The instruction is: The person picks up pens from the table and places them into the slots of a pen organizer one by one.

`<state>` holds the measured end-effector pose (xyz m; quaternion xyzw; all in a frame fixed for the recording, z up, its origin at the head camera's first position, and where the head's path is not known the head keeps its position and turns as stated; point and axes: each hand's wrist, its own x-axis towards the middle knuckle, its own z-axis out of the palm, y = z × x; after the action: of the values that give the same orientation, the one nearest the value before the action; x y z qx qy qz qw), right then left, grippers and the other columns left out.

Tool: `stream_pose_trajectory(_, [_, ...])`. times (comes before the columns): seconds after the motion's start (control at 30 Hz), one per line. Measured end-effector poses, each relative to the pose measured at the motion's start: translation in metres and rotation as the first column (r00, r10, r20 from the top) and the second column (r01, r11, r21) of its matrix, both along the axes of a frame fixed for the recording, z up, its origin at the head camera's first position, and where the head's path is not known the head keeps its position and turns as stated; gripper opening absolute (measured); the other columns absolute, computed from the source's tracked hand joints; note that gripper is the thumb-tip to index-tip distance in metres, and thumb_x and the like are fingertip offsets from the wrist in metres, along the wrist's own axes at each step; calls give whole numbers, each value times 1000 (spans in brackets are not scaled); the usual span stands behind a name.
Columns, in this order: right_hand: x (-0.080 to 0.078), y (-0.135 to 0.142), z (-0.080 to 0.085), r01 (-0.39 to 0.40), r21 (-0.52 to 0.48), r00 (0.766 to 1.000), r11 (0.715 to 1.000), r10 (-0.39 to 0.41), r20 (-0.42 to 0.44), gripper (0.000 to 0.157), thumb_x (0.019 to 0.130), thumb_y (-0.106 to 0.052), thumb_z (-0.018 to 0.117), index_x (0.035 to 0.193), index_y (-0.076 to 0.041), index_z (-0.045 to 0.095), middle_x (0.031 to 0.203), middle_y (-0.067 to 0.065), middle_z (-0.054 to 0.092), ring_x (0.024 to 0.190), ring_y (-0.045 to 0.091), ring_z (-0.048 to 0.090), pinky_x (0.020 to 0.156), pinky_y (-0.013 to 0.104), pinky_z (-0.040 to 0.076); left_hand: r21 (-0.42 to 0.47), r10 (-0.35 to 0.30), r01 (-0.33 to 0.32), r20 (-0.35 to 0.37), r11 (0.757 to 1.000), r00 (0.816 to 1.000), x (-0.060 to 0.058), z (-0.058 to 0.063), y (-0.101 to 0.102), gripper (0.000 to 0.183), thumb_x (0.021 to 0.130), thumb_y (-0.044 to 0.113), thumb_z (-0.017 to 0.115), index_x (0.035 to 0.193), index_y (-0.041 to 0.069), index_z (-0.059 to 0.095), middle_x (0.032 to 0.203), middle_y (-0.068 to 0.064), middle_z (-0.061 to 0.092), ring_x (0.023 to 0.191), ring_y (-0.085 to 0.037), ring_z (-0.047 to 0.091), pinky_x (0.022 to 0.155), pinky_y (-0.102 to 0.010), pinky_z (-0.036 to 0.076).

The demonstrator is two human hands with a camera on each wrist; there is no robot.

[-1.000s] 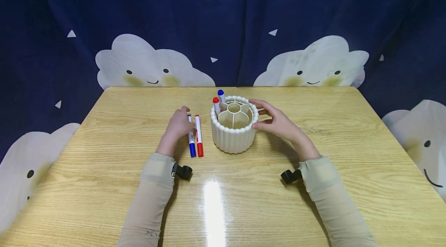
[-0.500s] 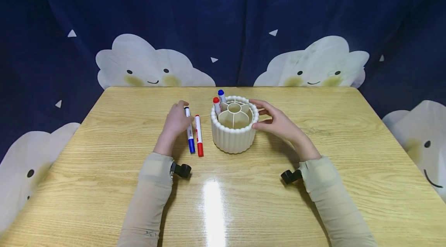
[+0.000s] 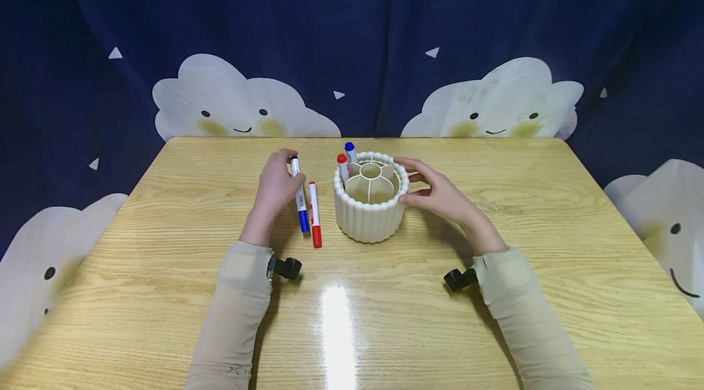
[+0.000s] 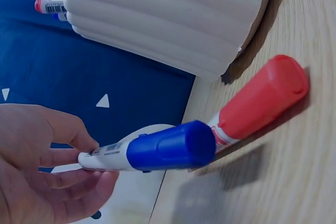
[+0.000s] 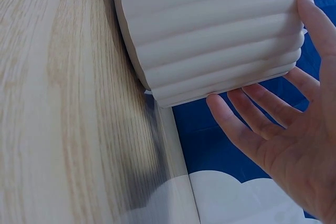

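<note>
Left grip [image 3: 278, 181] is clamped, thumb opposite fingers, on the white barrel of the blue marker [image 3: 300, 197]; the barrel is taken near the end opposite the blue cap [image 4: 181, 145]. By the shadow [image 4: 241, 174] seen in the left wrist view, the marker is judged to be held just off the surface [image 3: 396, 316]. From the grip, its length is pointed back toward the person, cap foremost. It should be found light and stiff, smooth enough to roll or slip if pinched loosely, and not fragile; the middle of the barrel would be better balanced than the end.

Just beside it, toward the holder [image 3: 370, 222], the red marker [image 3: 314, 213] is laid flat, untouched, its cap likewise turned to the person. The holder is stood upright beyond that, and its right side is spanned by the right grip [image 3: 437, 192], thumb on the near side and fingers on the far side. It is judged rigid and fairly light, best taken by the ribbed wall. Inside, at its left, a red-capped marker [image 3: 343, 165] and a blue-capped marker [image 3: 350, 150] are stood; whether one compartment is shared cannot be told. Behind everything, a dark blue curtain [image 3: 363, 23] is hung.
</note>
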<state>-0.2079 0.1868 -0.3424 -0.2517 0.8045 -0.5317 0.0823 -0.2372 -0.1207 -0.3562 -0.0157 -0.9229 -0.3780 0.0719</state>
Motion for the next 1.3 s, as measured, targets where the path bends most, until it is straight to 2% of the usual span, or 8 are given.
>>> stream_pose_trajectory(0.13, [1,0,0,0,-4,1000,1000,0,-4,69,79,-6,68,139,-6,33,133,14,42,112,26,45,89,48,44,36,13,-11,-60,999,998,0,3,1,50,78,6,54,127,2,45,113,-17,49,79,-24,50,64,-31,44])
stream_pose_trajectory(0.4, [0,1,0,0,-3,1000,1000,0,-3,69,79,-6,68,139,-6,33,132,14,43,114,30,44,86,30,48,111,51,-34,-151,993,987,5,13,5,50,76,4,56,126,2,47,111,-16,50,78,-22,51,61,-27,42])
stream_pose_trajectory(0.67, [2,1,0,16,10,1000,1000,-16,-1,68,79,-7,68,139,-8,35,131,14,45,114,30,44,86,26,48,197,71,-25,-227,980,971,10,24,10,50,75,3,57,124,5,48,115,-13,50,78,-22,55,62,-27,44])
stream_pose_trajectory(0.73, [2,1,1,19,15,1000,1000,-19,-4,68,79,-7,68,138,-8,35,130,14,45,113,29,44,86,28,48,213,72,-20,-242,977,968,12,27,11,49,75,3,57,124,5,48,116,-13,50,78,-21,56,62,-26,45])
stream_pose_trajectory(0.97, [2,1,2,13,5,1000,1000,-13,-7,68,79,-7,68,139,-7,34,130,16,45,114,29,44,91,46,44,260,84,-2,-305,966,948,20,39,11,47,77,2,57,123,4,49,115,-13,50,78,-21,56,60,-25,45])
stream_pose_trajectory(1.17, [2,1,1,7,3,1000,1000,-7,0,68,79,-6,68,139,-7,34,131,16,44,115,32,43,92,49,42,268,99,1,-360,963,928,24,45,11,46,77,1,58,122,3,50,114,-12,51,78,-21,57,59,-19,45])
stream_pose_trajectory(1.3, [1,1,-1,2,-2,1000,1000,-2,0,69,80,-7,68,139,-7,33,131,16,44,115,33,42,92,49,42,264,106,10,-420,964,901,24,49,11,44,77,0,58,121,2,51,112,-13,51,76,-20,57,61,-17,46])
